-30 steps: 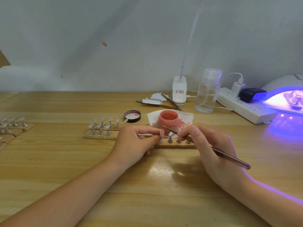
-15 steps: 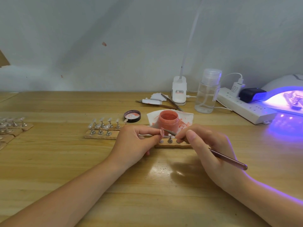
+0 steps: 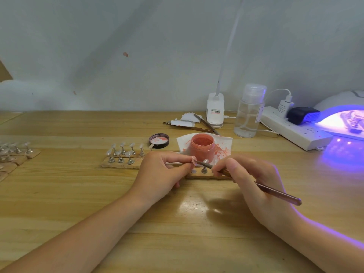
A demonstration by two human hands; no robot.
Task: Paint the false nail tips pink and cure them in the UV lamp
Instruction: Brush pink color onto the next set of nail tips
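Left grip (image 3: 163,172) pinches a pink nail tip (image 3: 194,159) on its stand; right grip (image 3: 254,186) is clamped on the brush (image 3: 275,192), bristles touching that tip. Open pink jar (image 3: 202,147) sits just behind both grips, its lid (image 3: 159,140) left of it. Clear tips (image 3: 123,152) stand left of the left grip; lit UV lamp (image 3: 342,119) glows far right on the tabletop (image 3: 59,194).
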